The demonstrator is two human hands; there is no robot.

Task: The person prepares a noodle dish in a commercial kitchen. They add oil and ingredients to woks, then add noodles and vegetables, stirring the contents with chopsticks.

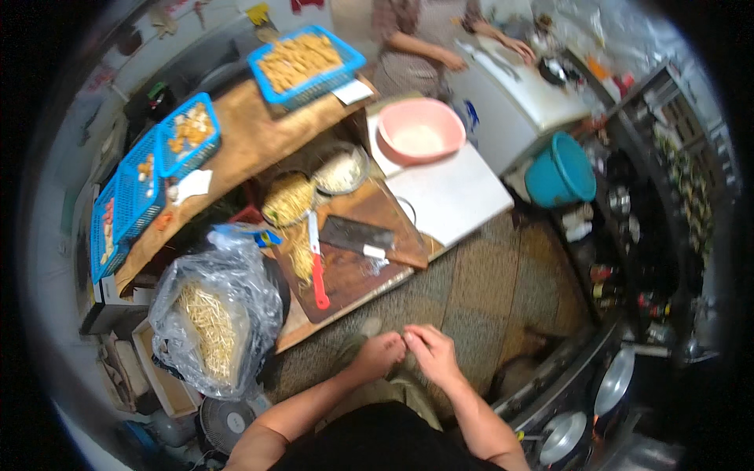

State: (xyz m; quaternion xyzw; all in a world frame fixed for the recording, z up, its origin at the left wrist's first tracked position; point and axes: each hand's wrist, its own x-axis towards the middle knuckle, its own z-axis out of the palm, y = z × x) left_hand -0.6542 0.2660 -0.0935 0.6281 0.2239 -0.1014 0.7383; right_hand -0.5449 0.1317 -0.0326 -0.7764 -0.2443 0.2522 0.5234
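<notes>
My left hand and my right hand are close together before my body, fingers curled, fingertips nearly meeting; whether they pinch anything small cannot be told. Ahead of them lies a wooden cutting board with a red-handled knife and a dark-bladed cleaver. Yellow shreds lie beside the knife. Behind it stand a bowl of yellow shreds and a bowl of white shreds. To the left, an open clear plastic bag holds bean sprouts.
Blue baskets of food line a raised wooden shelf. A pink basin stands on the white tabletop, a teal bucket beyond. Metal pans sit over burners at lower right. Another person stands at a white counter.
</notes>
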